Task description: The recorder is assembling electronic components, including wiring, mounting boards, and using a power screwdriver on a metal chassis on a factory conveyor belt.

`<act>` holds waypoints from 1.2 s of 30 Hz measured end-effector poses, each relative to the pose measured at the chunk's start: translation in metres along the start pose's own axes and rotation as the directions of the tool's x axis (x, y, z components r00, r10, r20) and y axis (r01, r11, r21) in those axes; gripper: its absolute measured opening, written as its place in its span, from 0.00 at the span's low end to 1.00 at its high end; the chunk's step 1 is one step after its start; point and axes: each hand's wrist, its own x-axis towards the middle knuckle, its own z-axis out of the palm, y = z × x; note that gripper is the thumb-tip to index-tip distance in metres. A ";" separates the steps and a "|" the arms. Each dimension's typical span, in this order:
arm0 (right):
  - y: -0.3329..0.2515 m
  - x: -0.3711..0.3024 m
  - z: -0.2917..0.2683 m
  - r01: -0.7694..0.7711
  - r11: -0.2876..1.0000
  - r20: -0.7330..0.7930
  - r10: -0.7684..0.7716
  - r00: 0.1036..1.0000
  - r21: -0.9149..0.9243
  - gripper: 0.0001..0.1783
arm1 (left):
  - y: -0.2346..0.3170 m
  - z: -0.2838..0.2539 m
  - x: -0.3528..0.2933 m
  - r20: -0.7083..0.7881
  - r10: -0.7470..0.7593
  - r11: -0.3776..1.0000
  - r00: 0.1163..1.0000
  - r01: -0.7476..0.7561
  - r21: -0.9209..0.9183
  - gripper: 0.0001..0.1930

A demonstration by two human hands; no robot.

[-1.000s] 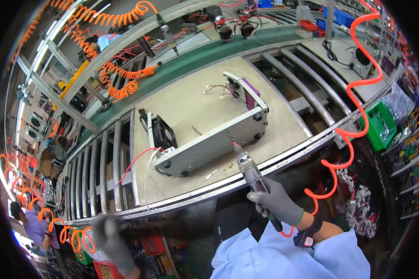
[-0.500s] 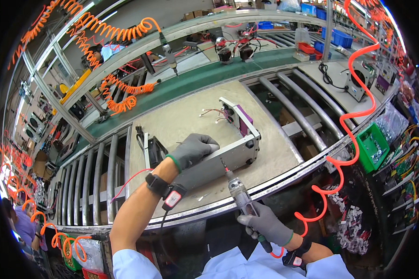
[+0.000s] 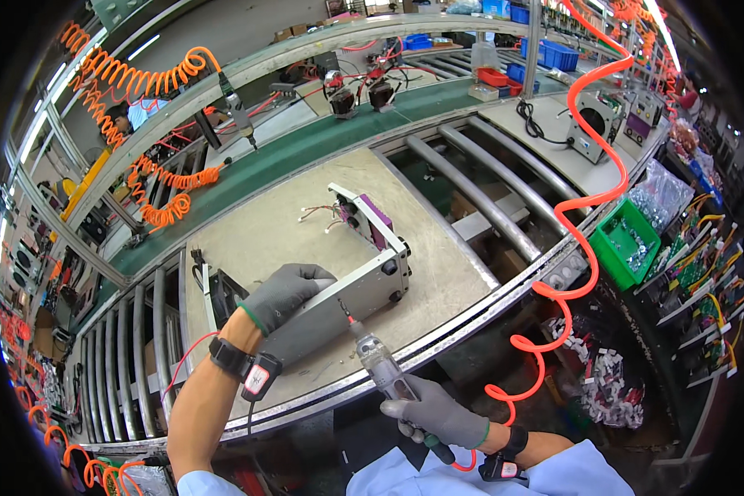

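Observation:
An open grey metal case (image 3: 347,299) stands on a board. At its far end sit a purple panel (image 3: 379,223) and loose wires with white connectors (image 3: 318,213). My gloved left hand (image 3: 288,298) has its fingers bent over the near wall's upper edge, closed on it; the fingertips are partly hidden. In my gloved right hand (image 3: 442,411) is a pneumatic screwdriver (image 3: 382,364), its bit angled up toward the outer face of that wall. Whether the bit touches the wall I cannot tell. A black fan-like part (image 3: 226,296) sits at the case's left end.
Under the case lies a beige board (image 3: 442,248), with metal rollers (image 3: 484,194) on either side. An orange coiled air hose (image 3: 583,198) hangs at right, near a green bin (image 3: 626,242) of small parts. Another screwdriver (image 3: 240,116) hangs over the green belt (image 3: 306,145).
The whole scene has shifted left in the picture as my head turned right. My left hand keeps its hold on the case, and the screwdriver stays close to the same wall.

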 end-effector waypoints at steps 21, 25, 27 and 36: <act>0.005 0.001 0.013 0.014 0.996 -0.016 -0.013 1.000 0.088 0.19 | -0.007 -0.002 0.002 0.030 0.036 0.999 0.999 -0.035 -0.039 0.09; 0.007 0.002 0.013 0.043 0.997 -0.016 -0.042 0.999 0.066 0.19 | -0.006 -0.001 0.003 0.023 0.022 1.000 0.999 -0.022 0.007 0.08; 0.009 0.004 0.011 0.044 0.996 0.001 -0.044 0.999 0.081 0.19 | -0.006 -0.001 0.003 0.032 -0.004 1.000 0.999 0.004 -0.006 0.08; 0.014 0.008 0.007 0.058 0.990 0.015 -0.061 0.998 0.129 0.19 | -0.005 -0.001 0.005 0.017 -0.011 0.997 1.000 0.009 0.081 0.09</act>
